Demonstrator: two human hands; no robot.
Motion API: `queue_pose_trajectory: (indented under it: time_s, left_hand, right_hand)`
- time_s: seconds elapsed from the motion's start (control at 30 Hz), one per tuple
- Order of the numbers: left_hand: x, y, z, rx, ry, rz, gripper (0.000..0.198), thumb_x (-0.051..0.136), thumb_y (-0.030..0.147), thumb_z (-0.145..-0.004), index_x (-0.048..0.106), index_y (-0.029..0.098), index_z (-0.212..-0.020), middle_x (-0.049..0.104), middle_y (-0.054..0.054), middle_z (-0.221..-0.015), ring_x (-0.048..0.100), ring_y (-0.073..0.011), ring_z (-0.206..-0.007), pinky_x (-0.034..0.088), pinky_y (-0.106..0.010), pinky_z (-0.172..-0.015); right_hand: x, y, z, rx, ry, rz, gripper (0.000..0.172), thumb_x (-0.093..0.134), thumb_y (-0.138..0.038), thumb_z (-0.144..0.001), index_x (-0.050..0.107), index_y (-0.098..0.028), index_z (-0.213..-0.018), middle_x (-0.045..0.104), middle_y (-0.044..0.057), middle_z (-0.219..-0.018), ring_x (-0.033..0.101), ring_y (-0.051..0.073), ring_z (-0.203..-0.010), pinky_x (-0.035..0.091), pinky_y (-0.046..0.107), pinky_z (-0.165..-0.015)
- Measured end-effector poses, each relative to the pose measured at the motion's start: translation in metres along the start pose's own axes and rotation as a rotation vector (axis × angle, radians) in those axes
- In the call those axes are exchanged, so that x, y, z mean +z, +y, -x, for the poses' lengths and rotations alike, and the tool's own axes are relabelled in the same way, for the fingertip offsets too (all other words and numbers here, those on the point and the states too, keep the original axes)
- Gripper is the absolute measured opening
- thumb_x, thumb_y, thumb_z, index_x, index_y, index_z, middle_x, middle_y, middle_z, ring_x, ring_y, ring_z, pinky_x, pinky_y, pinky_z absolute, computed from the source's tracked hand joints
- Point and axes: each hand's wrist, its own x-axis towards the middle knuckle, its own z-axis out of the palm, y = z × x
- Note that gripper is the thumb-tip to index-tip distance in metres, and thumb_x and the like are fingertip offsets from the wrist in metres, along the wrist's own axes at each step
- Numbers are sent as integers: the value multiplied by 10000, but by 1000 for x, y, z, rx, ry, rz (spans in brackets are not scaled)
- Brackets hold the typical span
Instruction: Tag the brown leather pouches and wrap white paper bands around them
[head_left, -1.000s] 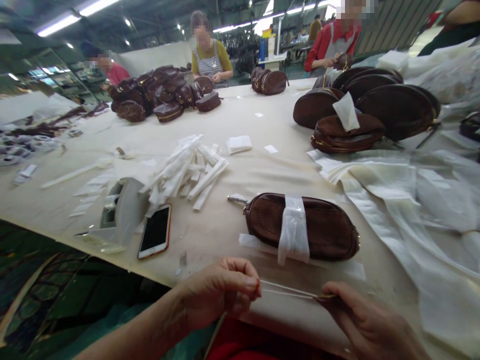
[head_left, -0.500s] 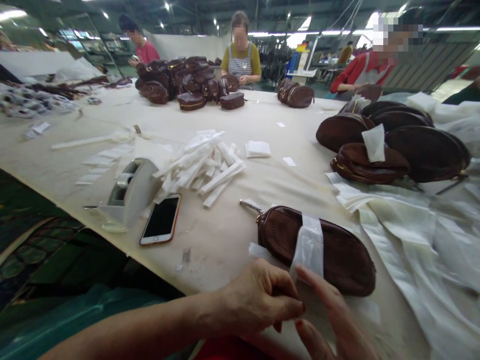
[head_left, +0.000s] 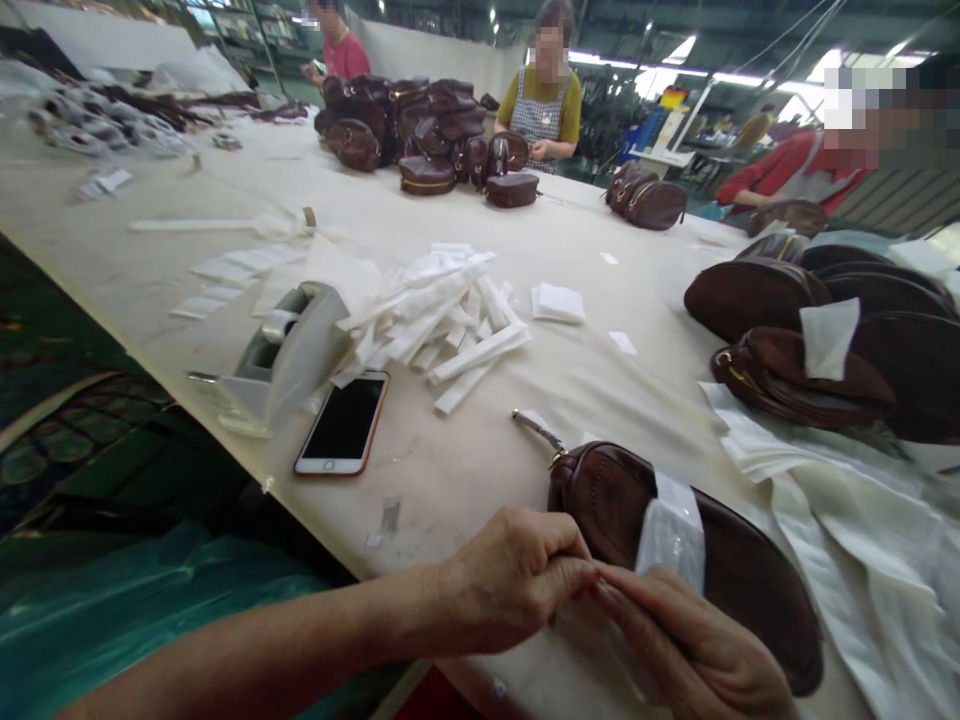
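The brown leather zip pouch (head_left: 600, 495) lay near the cream table's (head_left: 465, 470) front edge, a white translucent band (head_left: 673, 530) already round its middle. Just beside it, the left hand (head_left: 517, 580) was pinched closed and met the right hand's (head_left: 690, 650) fingertips. I couldn't tell what they held. Unbanded dark brown pouches (head_left: 757, 295) sat to the right.

A long, cream-covered counter (head_left: 150, 290) is seen running far back through a large room. A dark green patterned floor (head_left: 67, 450) is shown at the left. Strip lights (head_left: 645, 70) are hung under a dark ceiling (head_left: 615, 20), and a pale wall (head_left: 442, 65) is set behind.
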Motion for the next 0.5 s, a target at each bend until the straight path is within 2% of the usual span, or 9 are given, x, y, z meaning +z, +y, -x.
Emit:
queue_pose_trajectory:
  time_s: [0.07,0.1,0.23,0.27,0.4,0.5]
  left_hand:
    - [-8,-4,-8,-6,-19,77,210,477,300,-838,553,131,-739,508,8,-588,477,-96,-512,349,-178,-469]
    - [-12,-6,-14,6,9,84,221,459,299,-853,544,131,-738,507,7,-595,478,-94,-513,356,-178,-477]
    - [-29,-23,-46,99,351,-219,107,451,160,-833,552,131,-818,570,-13,-710,522,-107,-615,401,-197,-590]
    - [-31,-29,-54,112,396,-290,99,473,124,-802,561,134,-847,588,-17,-747,528,-114,-641,404,-205,-611]
    - [-32,-46,-77,157,360,-368,207,529,60,-719,590,149,-895,626,-26,-830,542,-137,-692,416,-230,-659]
    - [-30,-54,-86,171,358,-396,218,510,53,-735,601,152,-906,638,-42,-873,562,-164,-768,430,-257,-721]
  right_hand:
    - [-2,-5,-9,-1,19,31,218,651,-408,-795,762,-251,-898,665,19,-687,634,130,-615,536,176,-588]
    - [-4,-8,-15,1,40,60,224,656,-419,-787,764,-246,-880,669,26,-703,640,139,-634,532,179,-570]
    - [-11,-18,-40,52,130,182,262,654,-465,-767,760,-232,-819,691,30,-729,654,152,-662,518,176,-534]
    - [-14,-20,-48,72,130,200,274,653,-476,-760,760,-229,-810,702,28,-736,660,155,-663,527,180,-553]
    - [-21,-25,-76,103,58,252,316,654,-511,-728,761,-230,-827,748,34,-838,696,195,-726,560,229,-652]
    - [-21,-24,-93,94,58,298,324,645,-506,-732,760,-225,-847,753,29,-828,700,203,-729,553,239,-649]
